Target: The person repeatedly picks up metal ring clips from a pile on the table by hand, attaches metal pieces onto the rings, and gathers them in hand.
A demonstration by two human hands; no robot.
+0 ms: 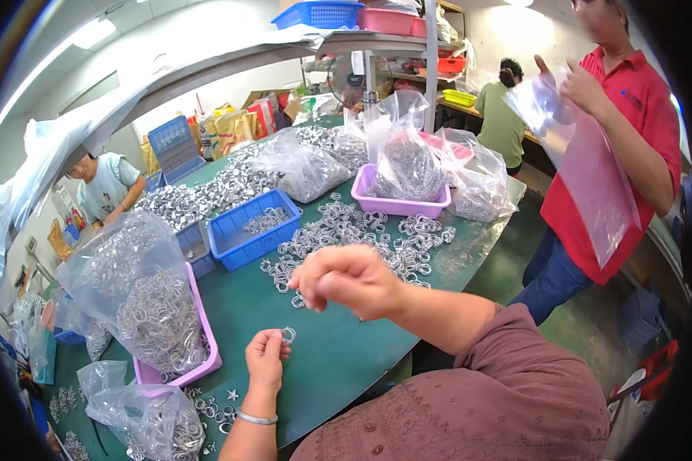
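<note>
Far left of your left fingers: a clear bag of silvery rings (161,311) leaning in a lilac tub (214,338). Nearer and below, to the left of your wrist, a second clear bag (142,415) lies slumped on the green table (323,376); loose metal pieces (221,411), one star-shaped, lie between it and your forearm. Beyond your left fingertips, well apart: a blue tray (257,244), rings inside. Your left hand (264,359): thumb and forefinger pinched on a single ring (289,335), which stands out at the fingertips. Beyond your right fingers, partly hidden by them: a spread pile of rings (334,230). Your right hand (354,283): raised, fingers curled in; cannot tell whether they grip anything. Farther beyond them, a purple tray (400,206) with a filled clear bag (409,165). Rightmost, well apart from your fingers: a person in red (630,107) handling a clear plastic sheet (596,184).
</note>
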